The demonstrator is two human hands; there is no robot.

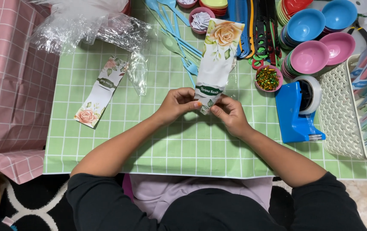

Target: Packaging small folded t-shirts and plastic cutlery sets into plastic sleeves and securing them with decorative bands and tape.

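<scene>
My left hand [178, 104] and my right hand [230, 113] both pinch the near end of a long white paper strip with a printed rose [216, 55]. The strip stretches away from me over the green checked cloth [158, 141]. It appears to sit inside a clear plastic sleeve whose edge shows at its right side. A second rose-printed strip [101, 90] lies flat to the left, apart from both hands.
Crumpled clear plastic bags [89, 25] lie at the back left. A blue tape dispenser [298, 109] stands right of my right hand, beside a white basket [342, 115]. Stacked coloured bowls [310, 40], combs [256, 25], blue plastic forks [179, 38] and a small bowl of glitter [268, 78] fill the back.
</scene>
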